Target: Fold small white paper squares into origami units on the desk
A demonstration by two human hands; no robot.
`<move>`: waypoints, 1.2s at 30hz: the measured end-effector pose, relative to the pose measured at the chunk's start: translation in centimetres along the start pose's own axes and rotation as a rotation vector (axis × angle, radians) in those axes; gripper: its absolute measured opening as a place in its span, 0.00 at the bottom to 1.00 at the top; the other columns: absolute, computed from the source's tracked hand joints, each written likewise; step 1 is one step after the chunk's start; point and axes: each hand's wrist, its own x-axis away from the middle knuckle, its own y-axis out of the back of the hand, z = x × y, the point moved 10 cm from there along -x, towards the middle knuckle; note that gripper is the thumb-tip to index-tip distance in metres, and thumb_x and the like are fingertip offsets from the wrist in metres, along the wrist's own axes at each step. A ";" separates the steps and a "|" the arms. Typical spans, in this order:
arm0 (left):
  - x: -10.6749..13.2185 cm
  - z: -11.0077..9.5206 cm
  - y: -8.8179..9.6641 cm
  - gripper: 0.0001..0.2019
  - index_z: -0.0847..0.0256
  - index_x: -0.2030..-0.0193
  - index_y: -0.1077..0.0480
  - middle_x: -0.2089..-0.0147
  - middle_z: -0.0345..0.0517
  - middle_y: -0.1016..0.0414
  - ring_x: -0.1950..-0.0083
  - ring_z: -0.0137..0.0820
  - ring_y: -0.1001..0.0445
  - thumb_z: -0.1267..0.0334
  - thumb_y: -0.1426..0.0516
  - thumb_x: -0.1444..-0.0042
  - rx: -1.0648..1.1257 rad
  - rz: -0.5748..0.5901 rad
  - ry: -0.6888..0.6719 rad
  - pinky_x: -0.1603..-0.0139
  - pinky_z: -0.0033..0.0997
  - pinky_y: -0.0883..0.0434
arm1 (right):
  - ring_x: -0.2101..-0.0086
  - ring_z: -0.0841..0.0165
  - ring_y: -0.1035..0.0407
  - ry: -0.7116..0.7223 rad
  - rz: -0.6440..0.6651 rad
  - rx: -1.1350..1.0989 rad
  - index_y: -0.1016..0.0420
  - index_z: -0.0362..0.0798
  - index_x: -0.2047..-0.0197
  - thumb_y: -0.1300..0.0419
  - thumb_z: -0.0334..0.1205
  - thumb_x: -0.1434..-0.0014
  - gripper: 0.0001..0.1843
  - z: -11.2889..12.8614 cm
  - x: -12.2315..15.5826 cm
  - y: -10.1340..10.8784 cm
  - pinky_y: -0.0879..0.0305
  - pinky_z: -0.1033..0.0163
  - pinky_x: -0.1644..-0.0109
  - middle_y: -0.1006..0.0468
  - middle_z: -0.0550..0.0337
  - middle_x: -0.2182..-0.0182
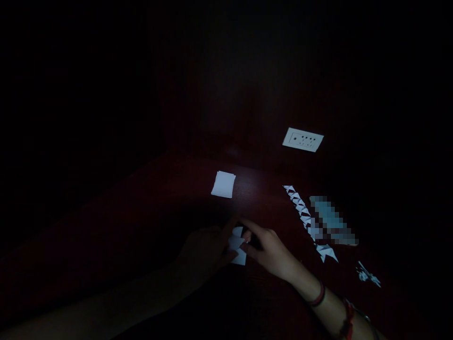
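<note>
A small piece of white paper [239, 255] lies low on the dark red table between my hands, its upper part curled or folded over. My left hand [208, 243], deep in shadow, holds the paper's left side with thumb and fingers. From the right, my right hand [271, 245] grips the opposite side, thumb on the paper and index finger reaching to its top edge. The fingertips of both hands nearly meet above it. Beyond them rests a stack of white paper sheets [223, 184].
To the right runs a row of folded white paper pieces [300, 210], beside a blurred-out phone-like object [332, 219]. A small heap of white scraps [368, 275] lies nearer. A white wall socket [303, 140] is behind the table [177, 189]. The surroundings are very dark.
</note>
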 end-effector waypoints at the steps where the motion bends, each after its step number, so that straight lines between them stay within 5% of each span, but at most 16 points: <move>1: 0.0 0.0 0.1 0.33 0.53 0.38 0.56 0.61 0.45 0.29 0.63 0.35 0.29 0.57 0.46 0.48 -0.006 -0.005 0.000 0.64 0.30 0.34 | 0.68 0.73 0.34 0.009 0.006 -0.006 0.43 0.47 0.44 0.45 0.28 0.49 0.28 0.1 0.1 0.0 0.38 0.68 0.61 0.29 0.61 0.68; 17: -0.2 1.2 0.1 0.33 0.50 0.38 0.59 0.59 0.41 0.30 0.60 0.33 0.30 0.56 0.47 0.47 0.186 -0.061 -0.024 0.63 0.30 0.34 | 0.68 0.70 0.30 -0.021 -0.003 -0.042 0.28 0.46 0.64 0.45 0.32 0.47 0.07 -0.5 0.1 0.2 0.36 0.67 0.63 0.24 0.60 0.68; 26: -0.7 1.7 -1.0 0.30 0.52 0.39 0.56 0.58 0.38 0.30 0.58 0.29 0.30 0.57 0.48 0.46 0.479 -0.053 -0.033 0.58 0.28 0.34 | 0.69 0.71 0.30 -0.072 -0.051 -0.158 0.34 0.46 0.51 0.46 0.35 0.46 0.17 -1.0 -0.1 0.4 0.36 0.66 0.61 0.23 0.60 0.70; 31: -0.7 1.8 0.3 0.25 0.50 0.41 0.50 0.59 0.37 0.29 0.59 0.30 0.30 0.65 0.50 0.46 0.435 -0.099 -0.016 0.58 0.30 0.34 | 0.69 0.71 0.30 -0.069 -0.090 -0.193 0.36 0.45 0.49 0.46 0.35 0.46 0.19 -1.4 -0.2 0.6 0.36 0.66 0.61 0.24 0.60 0.70; 36: -1.3 3.4 1.4 0.21 0.59 0.45 0.45 0.64 0.38 0.29 0.65 0.27 0.29 0.64 0.50 0.47 0.705 -0.127 0.106 0.64 0.25 0.31 | 0.71 0.71 0.32 -0.126 -0.151 -0.248 0.33 0.44 0.52 0.45 0.37 0.47 0.18 -2.8 -0.4 0.9 0.36 0.65 0.63 0.26 0.61 0.73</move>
